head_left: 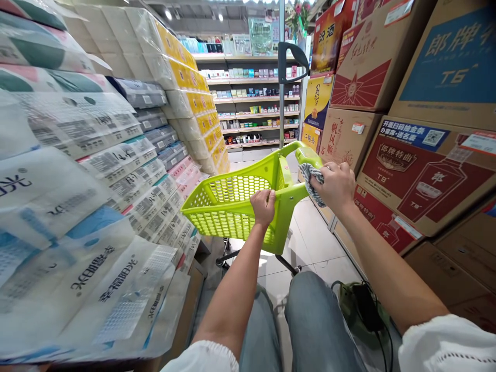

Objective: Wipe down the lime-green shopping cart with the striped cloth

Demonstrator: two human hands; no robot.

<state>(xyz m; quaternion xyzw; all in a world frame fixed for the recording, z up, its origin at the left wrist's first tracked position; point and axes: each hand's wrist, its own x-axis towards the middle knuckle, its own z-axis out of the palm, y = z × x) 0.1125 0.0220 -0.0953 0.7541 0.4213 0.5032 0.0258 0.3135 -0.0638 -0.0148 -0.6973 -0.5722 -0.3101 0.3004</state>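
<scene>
A lime-green plastic shopping cart (228,217) with a perforated basket stands in front of my knees. My left hand (264,207) is closed over the basket's near rim, thumb on top. At the cart's handle end, my right hand (335,185) grips a grey-and-white cloth (311,182), which is bunched against the green handle frame. Part of the cloth is hidden under my fingers. Below the basket, the cart's dark legs and wheels show on the floor.
Stacked tissue packs (116,191) line the left side. Boxed liquor cartons (422,181) wall the right. A metal pole with a black handle (291,63) rises behind the cart, before stocked shelves (256,95). A green bag (358,310) with cables lies beside my right knee.
</scene>
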